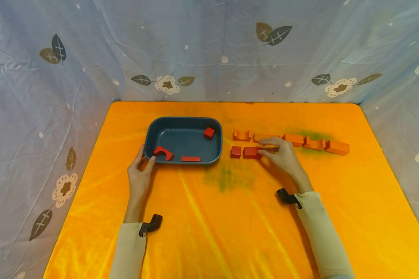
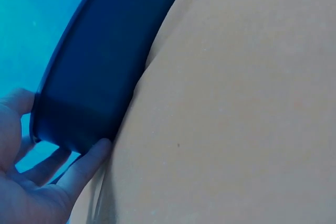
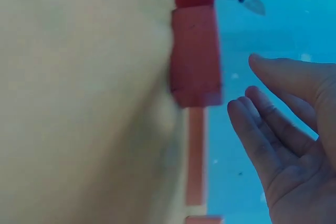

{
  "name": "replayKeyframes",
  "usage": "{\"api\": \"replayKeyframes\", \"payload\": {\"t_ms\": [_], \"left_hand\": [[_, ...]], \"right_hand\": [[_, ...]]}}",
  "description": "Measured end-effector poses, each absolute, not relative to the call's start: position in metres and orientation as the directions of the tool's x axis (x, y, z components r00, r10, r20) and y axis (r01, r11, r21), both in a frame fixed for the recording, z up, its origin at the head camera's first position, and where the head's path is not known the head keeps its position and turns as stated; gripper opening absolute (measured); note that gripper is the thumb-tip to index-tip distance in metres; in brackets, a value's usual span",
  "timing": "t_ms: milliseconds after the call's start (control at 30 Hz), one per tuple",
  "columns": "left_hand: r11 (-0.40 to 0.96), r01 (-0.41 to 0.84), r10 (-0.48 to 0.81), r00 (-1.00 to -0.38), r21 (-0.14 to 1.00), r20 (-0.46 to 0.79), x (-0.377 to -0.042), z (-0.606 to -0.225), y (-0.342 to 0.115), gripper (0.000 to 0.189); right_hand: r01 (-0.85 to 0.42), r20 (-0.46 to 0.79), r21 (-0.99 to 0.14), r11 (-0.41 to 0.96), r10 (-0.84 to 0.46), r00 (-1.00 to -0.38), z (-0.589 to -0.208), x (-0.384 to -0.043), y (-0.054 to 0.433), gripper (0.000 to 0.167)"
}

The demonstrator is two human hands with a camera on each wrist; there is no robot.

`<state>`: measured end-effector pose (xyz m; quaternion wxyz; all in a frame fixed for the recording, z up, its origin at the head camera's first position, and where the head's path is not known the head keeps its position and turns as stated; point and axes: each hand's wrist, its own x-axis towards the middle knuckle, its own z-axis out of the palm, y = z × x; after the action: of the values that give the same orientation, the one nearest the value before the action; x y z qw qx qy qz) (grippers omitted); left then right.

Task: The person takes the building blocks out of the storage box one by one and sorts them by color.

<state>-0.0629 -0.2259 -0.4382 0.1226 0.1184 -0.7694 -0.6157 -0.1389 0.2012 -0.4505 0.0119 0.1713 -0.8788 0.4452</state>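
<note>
My left hand (image 1: 139,178) holds the near left corner of a dark blue rectangular tray (image 1: 186,161), with the thumb at its rim and fingers round the side. Inside the tray lie a red arch block (image 1: 168,153), a thin red strip block (image 1: 191,159) and a red cube (image 1: 209,133). To the right of the tray, my right hand (image 1: 288,159) hovers by the right end of a red rectangular block (image 1: 251,152). In the right wrist view its fingers are spread from the thumb, apart from that block (image 3: 195,56). Another red cube (image 1: 235,152) sits left of it.
Behind the red blocks runs a row of orange ones: a notched block (image 1: 242,136), a flat strip (image 1: 265,136) partly behind the hand, a rectangular block (image 1: 294,140), another notched block (image 1: 314,143) and an end block (image 1: 337,147). A patterned curtain (image 1: 213,50) surrounds the yellow-covered table (image 1: 202,232).
</note>
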Motion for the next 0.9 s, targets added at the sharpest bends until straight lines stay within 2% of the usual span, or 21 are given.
{"api": "replayKeyframes", "payload": {"t_ms": [100, 300, 500, 733, 900], "left_hand": [[0.217, -0.035, -0.332, -0.942, 0.975, 0.04, -0.062, -0.436, -0.225, 0.058], [0.193, -0.024, -0.335, -0.941, 0.981, 0.043, -0.066, -0.451, -0.232, 0.059], [0.226, -0.003, -0.345, -0.936, 0.974, 0.077, -0.07, -0.467, -0.239, 0.06], [0.233, 0.017, -0.341, -0.935, 0.972, 0.098, -0.069, -0.463, -0.238, 0.058], [0.228, 0.003, -0.339, -0.937, 0.974, 0.082, -0.07, -0.464, -0.237, 0.058]], "right_hand": [[-0.341, 0.2, -0.768, 0.542, -0.303, -0.932, -0.442, -0.141, 0.193, 0.032], [-0.411, 0.244, -0.807, 0.423, -0.395, -0.886, -0.419, -0.144, 0.162, 0.032], [-0.433, 0.213, -0.824, 0.366, -0.507, -0.835, -0.401, -0.151, 0.116, 0.032], [-0.526, 0.144, -0.728, 0.44, -0.652, -0.744, -0.403, -0.159, 0.059, 0.032], [-0.576, 0.034, -0.636, 0.514, -0.727, -0.686, -0.411, -0.165, 0.031, 0.037]]}}
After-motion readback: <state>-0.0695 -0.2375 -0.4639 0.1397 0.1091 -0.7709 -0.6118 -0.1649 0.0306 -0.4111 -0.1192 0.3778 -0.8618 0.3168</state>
